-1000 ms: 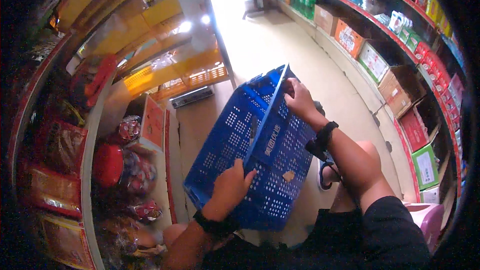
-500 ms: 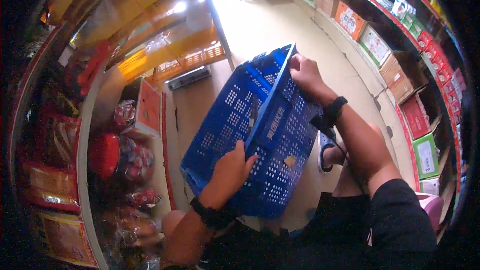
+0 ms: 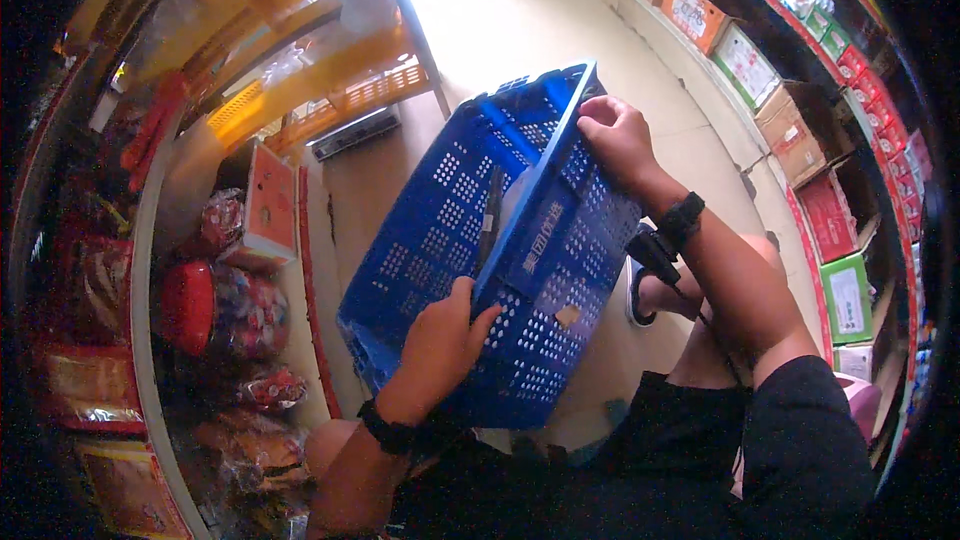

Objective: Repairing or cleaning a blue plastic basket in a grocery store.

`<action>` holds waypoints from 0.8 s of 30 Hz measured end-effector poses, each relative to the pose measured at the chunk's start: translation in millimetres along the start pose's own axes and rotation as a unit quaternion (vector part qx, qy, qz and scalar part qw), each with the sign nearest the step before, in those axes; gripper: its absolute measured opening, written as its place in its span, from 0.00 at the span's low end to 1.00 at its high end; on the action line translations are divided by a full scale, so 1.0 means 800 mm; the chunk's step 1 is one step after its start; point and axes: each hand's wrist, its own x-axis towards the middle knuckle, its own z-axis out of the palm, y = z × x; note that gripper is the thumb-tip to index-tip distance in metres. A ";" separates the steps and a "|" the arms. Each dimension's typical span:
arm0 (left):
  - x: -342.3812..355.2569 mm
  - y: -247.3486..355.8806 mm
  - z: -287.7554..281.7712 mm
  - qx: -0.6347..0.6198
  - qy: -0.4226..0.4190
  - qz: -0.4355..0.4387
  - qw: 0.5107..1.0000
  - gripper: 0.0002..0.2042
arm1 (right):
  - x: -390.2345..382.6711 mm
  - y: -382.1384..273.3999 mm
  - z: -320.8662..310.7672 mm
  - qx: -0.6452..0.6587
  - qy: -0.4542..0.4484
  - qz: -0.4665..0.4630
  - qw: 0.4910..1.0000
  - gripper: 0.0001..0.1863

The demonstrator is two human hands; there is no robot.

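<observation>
A large blue plastic crate [image 3: 440, 230] with perforated walls is tilted in front of my legs, its open side turned to the left. My left hand [image 3: 445, 340] grips the crate's near rim, fingers over the edge and out of sight, thumb along the outer wall. Farther along the same rim, my right hand [image 3: 620, 145] pinches the edge near the far corner. Inside the crate lies a dark, narrow object [image 3: 490, 215] whose kind I cannot make out. A small tan scrap [image 3: 567, 316] clings to the outer wall. Both wrists wear black bands.
On the left, a shelf carries packaged goods, a red-lidded jar [image 3: 190, 308] and an orange-and-white box [image 3: 270, 205]. Cardboard boxes [image 3: 795, 135] and a green-and-white box [image 3: 847, 310] line the right shelf. A pink object [image 3: 860, 400] stands beside me. The tiled aisle floor [image 3: 530, 20] runs ahead.
The crate has shifted slightly left in view, both hands staying on its rim. More of the dark object inside shows. The shelves have shifted in view too.
</observation>
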 end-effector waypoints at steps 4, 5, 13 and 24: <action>-0.001 0.013 -0.005 0.000 -0.011 -0.002 1.000 0.15 | 0.004 0.033 0.023 0.107 0.080 0.067 0.989 0.25; 0.000 0.012 -0.003 -0.006 -0.008 0.003 1.000 0.15 | 0.005 0.041 0.029 0.137 0.103 0.095 0.981 0.28; -0.002 0.007 0.004 -0.015 -0.017 -0.018 1.000 0.17 | -0.018 0.030 0.030 0.380 0.038 0.180 0.907 0.13; 0.002 0.011 0.005 -0.046 -0.004 -0.026 0.999 0.17 | -0.015 0.029 0.046 0.259 0.033 0.106 0.959 0.20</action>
